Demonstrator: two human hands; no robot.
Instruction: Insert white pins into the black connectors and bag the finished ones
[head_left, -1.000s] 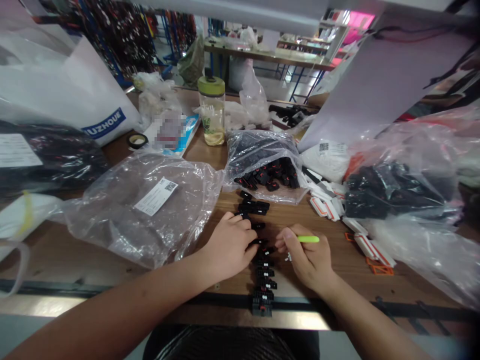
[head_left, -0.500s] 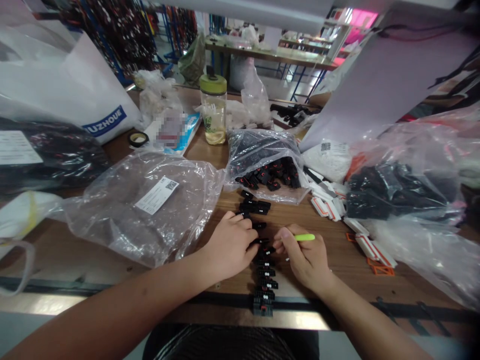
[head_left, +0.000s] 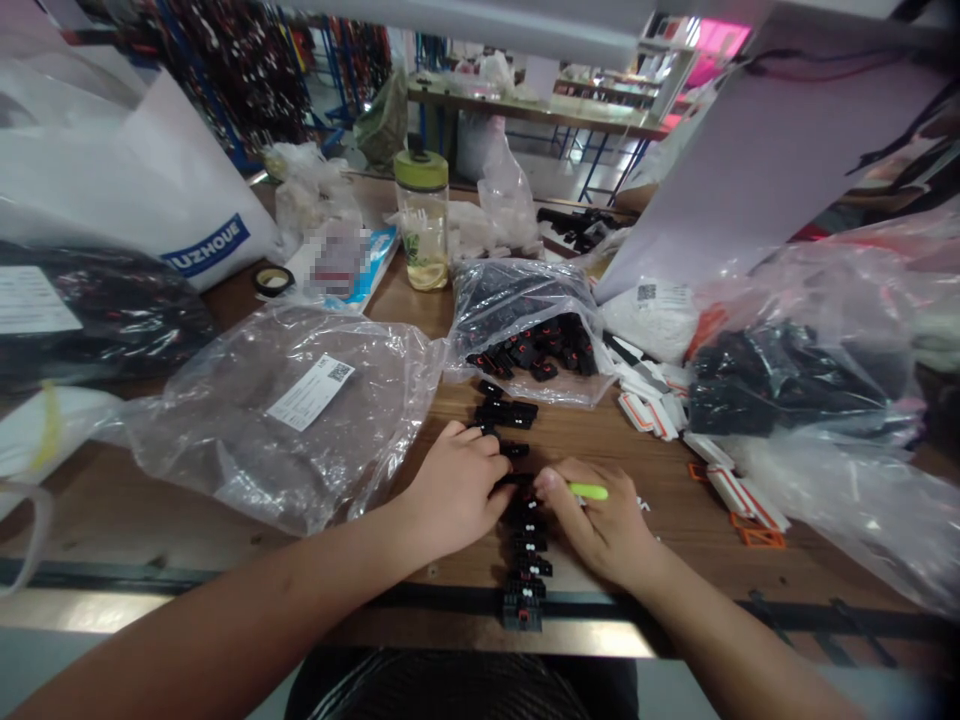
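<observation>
A column of small black plastic connectors (head_left: 530, 568), several with paired white dots, runs down the tabletop toward its front edge. My left hand (head_left: 463, 492) is closed beside the column, thumb and fingers on a black connector (head_left: 516, 479) partly hidden by them. From the right, my right hand (head_left: 604, 520) grips a thin tool with a bright yellow-green handle (head_left: 589, 491); its tip, at that same connector, is hidden by my fingers. Small white pieces (head_left: 642, 504) lie just past my right hand. More black connectors (head_left: 506, 412) sit beyond my left hand.
An open clear bag of black connectors (head_left: 525, 290) lies behind the column. To the left is a labelled clear bag (head_left: 360, 430). A bottle with a green lid (head_left: 424, 225) stands at the back. White and orange strips (head_left: 746, 495) and a bag of black parts (head_left: 799, 385) are on the right.
My right hand has moved left, bringing the yellow-green tool to the connector at my left fingers. Small white pieces beside it now show. My left hand has stayed nearly still.
</observation>
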